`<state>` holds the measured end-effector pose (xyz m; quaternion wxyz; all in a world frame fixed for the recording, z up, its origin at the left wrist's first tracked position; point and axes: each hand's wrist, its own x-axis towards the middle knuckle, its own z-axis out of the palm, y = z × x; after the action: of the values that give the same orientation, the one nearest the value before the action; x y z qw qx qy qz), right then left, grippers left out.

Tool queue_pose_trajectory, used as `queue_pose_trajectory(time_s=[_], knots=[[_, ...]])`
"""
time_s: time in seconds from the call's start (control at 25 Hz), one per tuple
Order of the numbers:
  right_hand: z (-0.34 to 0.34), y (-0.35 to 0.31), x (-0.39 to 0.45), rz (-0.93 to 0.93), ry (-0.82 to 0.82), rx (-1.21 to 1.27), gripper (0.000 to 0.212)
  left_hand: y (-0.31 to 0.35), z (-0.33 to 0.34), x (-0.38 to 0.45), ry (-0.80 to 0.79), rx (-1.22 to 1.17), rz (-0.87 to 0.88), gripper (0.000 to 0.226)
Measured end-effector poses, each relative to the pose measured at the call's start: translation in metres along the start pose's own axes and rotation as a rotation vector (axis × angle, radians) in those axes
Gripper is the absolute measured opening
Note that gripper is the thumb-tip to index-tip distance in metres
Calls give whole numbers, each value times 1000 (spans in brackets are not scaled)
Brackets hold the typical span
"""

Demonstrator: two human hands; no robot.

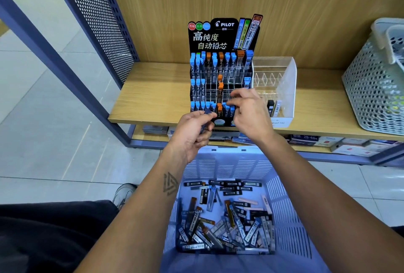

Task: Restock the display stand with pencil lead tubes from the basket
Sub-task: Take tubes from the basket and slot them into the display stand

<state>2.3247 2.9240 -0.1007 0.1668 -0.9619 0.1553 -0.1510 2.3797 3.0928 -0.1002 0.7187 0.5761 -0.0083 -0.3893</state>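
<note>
Head view, inspected from above: your basket sits low between your forearms, white and slatted, its floor covered by a loose heap of lead tubes, mostly black with blue, orange or pink caps, lying crosswise over one another. Labels on them are too small to read.

On the shelf stands the stand, a black tiered rack with clear cells. Its back row is nearly full of blue- and orange-capped tubes. The middle rows hold tubes at the left and two orange ones near the centre, with many cells vacant to the right. The front row is filled from the left as far as your hands.

Your left hand has its fingers curled round one tube, blue cap up, held just in front of the front row. Your right hand has its fingertips pinched together at a blue cap in the front row; your fingers hide whether that tube is fully seated.

Beside the stand, touching its right side, is a clear bin with a few dark items at its front, partly hidden by your right hand. A perforated tub is cut off at the right edge, its contents unclear. Boxes on the lower shelf are largely hidden.
</note>
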Motion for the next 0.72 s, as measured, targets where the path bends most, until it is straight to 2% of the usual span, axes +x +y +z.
queue_pose_trajectory(time_s=[0.16, 0.36, 0.52, 0.72], knots=[[-2, 0, 1, -36, -37, -12, 45, 0, 1, -1, -2, 2, -1, 13], [-3, 2, -2, -20, 49, 49, 52, 1, 2, -1, -8, -1, 1, 14], [-5, -3, -2, -53, -63, -49, 59, 2, 4, -3, -3, 2, -3, 14], [-6, -5, -1, -46, -70, -102, 51, 5, 7, -4, -4, 3, -2, 15]])
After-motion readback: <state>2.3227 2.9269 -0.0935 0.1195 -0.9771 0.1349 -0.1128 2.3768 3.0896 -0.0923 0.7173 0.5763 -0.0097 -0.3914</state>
